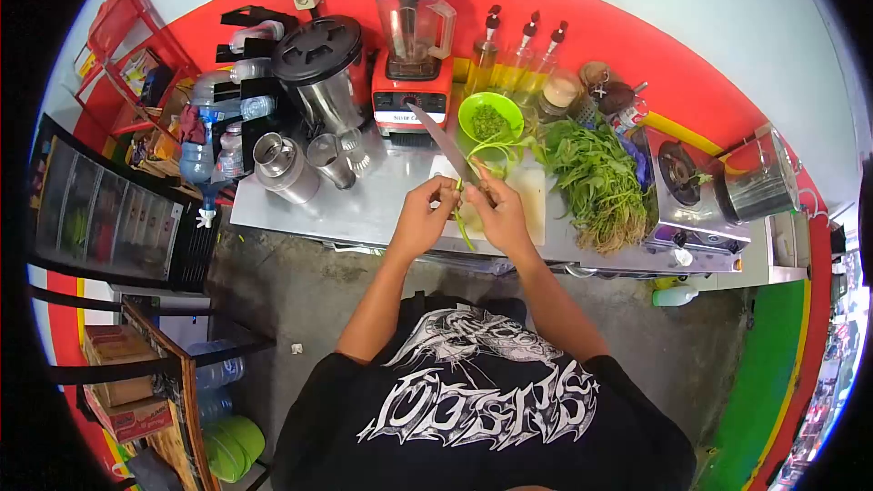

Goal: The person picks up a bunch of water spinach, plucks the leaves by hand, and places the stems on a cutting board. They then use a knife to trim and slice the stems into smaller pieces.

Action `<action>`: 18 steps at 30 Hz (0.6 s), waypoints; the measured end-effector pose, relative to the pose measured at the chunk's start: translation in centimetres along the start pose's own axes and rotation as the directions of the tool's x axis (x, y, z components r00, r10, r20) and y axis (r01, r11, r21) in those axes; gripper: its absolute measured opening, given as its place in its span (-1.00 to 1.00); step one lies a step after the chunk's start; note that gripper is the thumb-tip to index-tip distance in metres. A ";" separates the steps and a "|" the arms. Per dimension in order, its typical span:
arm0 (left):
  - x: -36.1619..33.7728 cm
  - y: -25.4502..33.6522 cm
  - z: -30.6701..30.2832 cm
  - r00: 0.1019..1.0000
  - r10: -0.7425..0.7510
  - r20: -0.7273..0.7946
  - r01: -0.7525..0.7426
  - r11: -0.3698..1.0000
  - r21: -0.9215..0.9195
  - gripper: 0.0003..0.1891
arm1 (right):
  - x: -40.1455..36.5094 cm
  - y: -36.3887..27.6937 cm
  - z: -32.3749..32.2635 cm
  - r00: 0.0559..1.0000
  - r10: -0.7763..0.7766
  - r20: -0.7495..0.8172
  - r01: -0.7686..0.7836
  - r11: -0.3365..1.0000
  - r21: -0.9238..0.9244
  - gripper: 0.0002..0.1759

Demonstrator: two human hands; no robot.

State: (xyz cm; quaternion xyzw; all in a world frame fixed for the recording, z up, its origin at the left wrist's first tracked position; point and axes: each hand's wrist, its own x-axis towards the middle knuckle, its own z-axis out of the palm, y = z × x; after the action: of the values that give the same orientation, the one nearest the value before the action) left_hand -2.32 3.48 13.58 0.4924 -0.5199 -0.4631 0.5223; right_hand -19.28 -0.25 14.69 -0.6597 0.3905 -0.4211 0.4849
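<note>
My right hand point(500, 218) is closed around a knife point(444, 141), whose long blade points up and to the left toward the blender. Close beside it, my left hand point(426, 216) pinches a thin green stem point(462, 227) that hangs down between the two hands. Both hands are over a pale cutting board point(527, 205) on the metal table. Just beyond them stands a lime green bowl point(468, 118) with chopped greens point(491, 122) in it. Long green stems point(498, 156) lie between the bowl and the board. The knife's handle is mostly hidden in my fingers.
Right of the board lies a large rooted bunch of leafy greens point(596, 173), next to a gas stove point(684, 173) with a metal pot point(759, 186). Behind are a red blender point(411, 91) and several oil bottles point(520, 59). Metal cups point(329, 162) and a lidded steel container point(323, 73) stand left.
</note>
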 end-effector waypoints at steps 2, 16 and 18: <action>0.1 0.2 0.1 1.000 -0.008 -0.007 0.008 1.000 0.006 -0.83 | 0.2 -0.3 0.5 1.000 0.019 -0.010 -0.018 0.993 0.117 -0.44; -0.9 -0.3 -2.4 0.970 -0.188 -0.154 0.193 0.981 0.019 -0.87 | -0.6 0.8 4.5 0.987 -0.039 -0.156 -0.004 0.964 -0.264 -0.54; -1.3 -0.6 -3.1 0.969 -0.178 -0.169 0.185 0.982 0.026 -0.87 | -0.6 1.2 5.0 0.983 -0.060 -0.172 0.003 0.949 -0.314 -0.54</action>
State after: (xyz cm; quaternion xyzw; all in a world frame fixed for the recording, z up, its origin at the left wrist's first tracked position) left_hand 0.71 4.82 12.95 0.5854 -0.4368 -0.4555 0.5091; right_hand -14.89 1.57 12.54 -0.6937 0.4836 -0.4194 0.3301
